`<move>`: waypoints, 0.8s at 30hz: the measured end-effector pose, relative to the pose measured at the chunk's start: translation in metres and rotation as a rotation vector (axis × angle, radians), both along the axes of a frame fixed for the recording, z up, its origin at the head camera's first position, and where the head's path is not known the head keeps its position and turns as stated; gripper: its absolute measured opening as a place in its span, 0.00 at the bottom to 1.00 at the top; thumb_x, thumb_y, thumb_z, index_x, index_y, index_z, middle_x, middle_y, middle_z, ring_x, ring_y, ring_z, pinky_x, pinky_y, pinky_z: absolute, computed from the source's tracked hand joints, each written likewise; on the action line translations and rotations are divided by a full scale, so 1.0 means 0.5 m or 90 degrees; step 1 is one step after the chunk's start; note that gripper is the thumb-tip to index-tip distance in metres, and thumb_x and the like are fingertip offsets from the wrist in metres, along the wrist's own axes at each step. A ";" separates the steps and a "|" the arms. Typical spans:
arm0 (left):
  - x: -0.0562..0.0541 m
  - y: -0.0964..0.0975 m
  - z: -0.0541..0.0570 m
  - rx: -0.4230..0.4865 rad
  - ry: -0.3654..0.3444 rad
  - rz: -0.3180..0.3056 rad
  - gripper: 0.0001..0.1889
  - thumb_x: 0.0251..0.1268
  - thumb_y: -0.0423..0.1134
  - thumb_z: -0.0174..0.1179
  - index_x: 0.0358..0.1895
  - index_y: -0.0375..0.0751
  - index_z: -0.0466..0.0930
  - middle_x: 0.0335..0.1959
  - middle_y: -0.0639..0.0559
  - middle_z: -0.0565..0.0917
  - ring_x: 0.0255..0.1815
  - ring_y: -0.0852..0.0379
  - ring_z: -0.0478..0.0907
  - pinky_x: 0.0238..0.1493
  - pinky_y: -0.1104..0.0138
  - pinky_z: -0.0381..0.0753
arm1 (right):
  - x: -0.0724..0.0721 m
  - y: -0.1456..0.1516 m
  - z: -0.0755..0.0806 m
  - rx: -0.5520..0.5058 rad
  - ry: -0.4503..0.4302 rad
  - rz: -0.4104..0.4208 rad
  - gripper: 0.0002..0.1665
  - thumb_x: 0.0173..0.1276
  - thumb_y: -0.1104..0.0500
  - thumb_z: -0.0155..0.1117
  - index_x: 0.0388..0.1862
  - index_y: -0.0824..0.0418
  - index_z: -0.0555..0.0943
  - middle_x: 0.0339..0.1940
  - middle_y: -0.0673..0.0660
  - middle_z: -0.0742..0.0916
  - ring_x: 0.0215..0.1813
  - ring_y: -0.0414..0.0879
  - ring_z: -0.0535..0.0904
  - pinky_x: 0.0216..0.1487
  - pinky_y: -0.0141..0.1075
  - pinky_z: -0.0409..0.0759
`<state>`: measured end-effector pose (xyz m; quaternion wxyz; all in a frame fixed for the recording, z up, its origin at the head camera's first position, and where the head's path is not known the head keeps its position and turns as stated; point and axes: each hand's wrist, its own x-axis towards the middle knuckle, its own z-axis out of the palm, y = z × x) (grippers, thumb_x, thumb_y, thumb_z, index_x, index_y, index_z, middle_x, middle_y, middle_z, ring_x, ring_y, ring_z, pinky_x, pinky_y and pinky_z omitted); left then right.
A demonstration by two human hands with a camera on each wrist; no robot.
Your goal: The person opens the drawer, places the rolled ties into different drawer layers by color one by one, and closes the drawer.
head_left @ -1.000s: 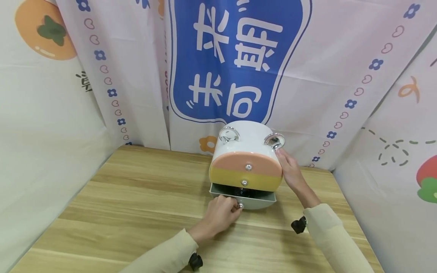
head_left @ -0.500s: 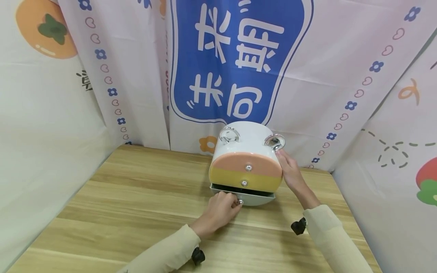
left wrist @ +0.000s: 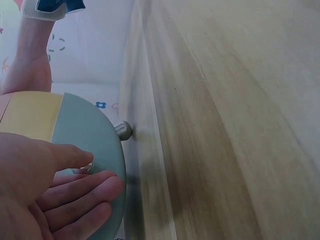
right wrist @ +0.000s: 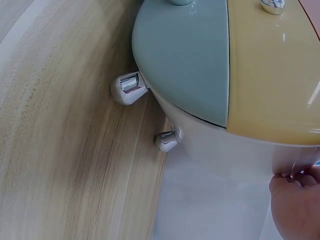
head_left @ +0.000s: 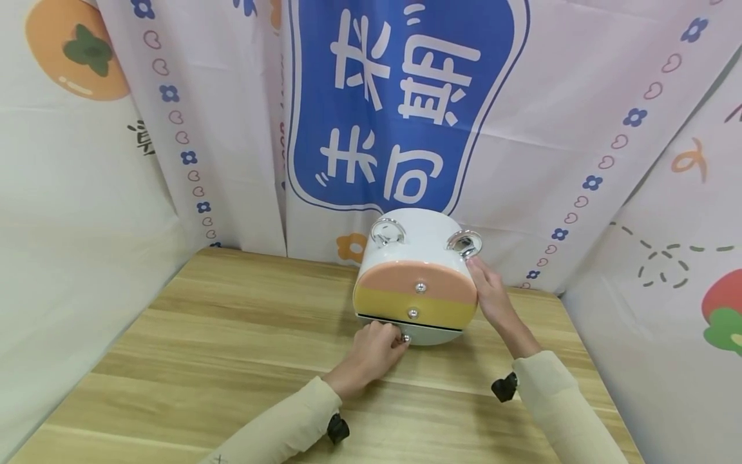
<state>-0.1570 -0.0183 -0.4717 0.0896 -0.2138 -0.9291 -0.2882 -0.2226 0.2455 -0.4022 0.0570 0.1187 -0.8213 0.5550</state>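
A small rounded drawer box (head_left: 420, 235) stands on the table, white-bodied, with peach, yellow and grey-green drawer fronts and silver knobs. Its bottom grey-green drawer (head_left: 437, 336) sits nearly flush, a thin dark line showing along its top. My left hand (head_left: 375, 351) pinches that drawer's knob (left wrist: 87, 166) between thumb and fingers, as the left wrist view shows. My right hand (head_left: 493, 293) presses against the box's right side, fingers reaching up below the right silver ring (head_left: 466, 243). In the right wrist view part of the right hand (right wrist: 300, 200) is cut off by the frame edge.
The box stands on silver feet (right wrist: 130, 88) on a wood-grain table (head_left: 232, 335), near its back edge. Behind it hangs a printed cloth (head_left: 493, 180) with a blue panel. Cloth walls (head_left: 655, 322) flank the table on both sides.
My left hand has moved away from me and pushed the bottom drawer in, shrinking its wide gap to a thin line. My right hand has stayed at the box's side.
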 end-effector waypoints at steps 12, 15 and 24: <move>-0.008 -0.002 0.007 0.012 -0.033 0.004 0.21 0.72 0.45 0.69 0.17 0.52 0.77 0.12 0.65 0.70 0.16 0.67 0.62 0.18 0.70 0.64 | -0.004 -0.006 0.000 -0.025 0.006 0.000 0.38 0.87 0.41 0.43 0.85 0.60 0.59 0.86 0.61 0.65 0.88 0.59 0.57 0.87 0.54 0.53; -0.013 -0.004 0.007 0.011 -0.029 0.008 0.21 0.71 0.45 0.69 0.16 0.52 0.77 0.12 0.65 0.71 0.16 0.66 0.63 0.18 0.70 0.65 | -0.006 -0.008 0.000 -0.027 0.012 0.003 0.37 0.87 0.42 0.43 0.85 0.60 0.59 0.86 0.61 0.64 0.88 0.59 0.57 0.87 0.54 0.53; -0.016 -0.013 0.002 0.007 -0.034 0.004 0.10 0.66 0.47 0.73 0.26 0.54 0.89 0.25 0.62 0.89 0.26 0.67 0.82 0.27 0.67 0.79 | -0.006 0.001 0.007 0.021 0.010 0.012 0.39 0.87 0.41 0.42 0.85 0.63 0.57 0.87 0.62 0.62 0.88 0.61 0.55 0.87 0.56 0.51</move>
